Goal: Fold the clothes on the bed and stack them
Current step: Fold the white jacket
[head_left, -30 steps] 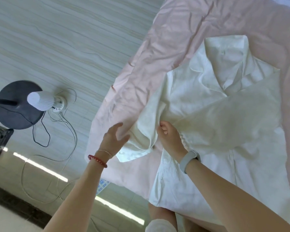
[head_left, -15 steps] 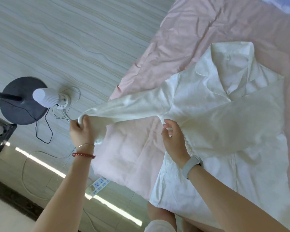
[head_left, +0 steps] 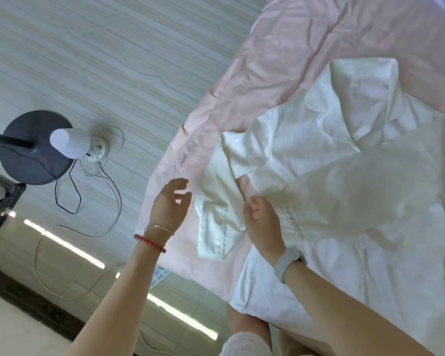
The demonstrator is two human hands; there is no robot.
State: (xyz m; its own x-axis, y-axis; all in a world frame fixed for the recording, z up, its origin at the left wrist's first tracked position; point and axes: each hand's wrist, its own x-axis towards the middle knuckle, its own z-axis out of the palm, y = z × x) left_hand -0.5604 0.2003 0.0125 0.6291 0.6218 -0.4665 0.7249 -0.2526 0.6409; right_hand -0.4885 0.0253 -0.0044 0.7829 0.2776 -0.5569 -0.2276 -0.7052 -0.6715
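The white blouse (head_left: 319, 176) lies face up on the pink bed sheet (head_left: 306, 60), collar toward the far side, hem at the near edge of the bed. One sleeve is already folded across the chest. The other sleeve (head_left: 219, 201) lies bent near the left edge of the bed, long axis running toward the near edge, cuff nearest the person. The left hand (head_left: 170, 204) hovers just left of it, fingers loosely spread, holding nothing. The right hand (head_left: 263, 219) is just right of it, fingers relaxed, gripping nothing. The left hand appears better placed to carry the sleeve across.
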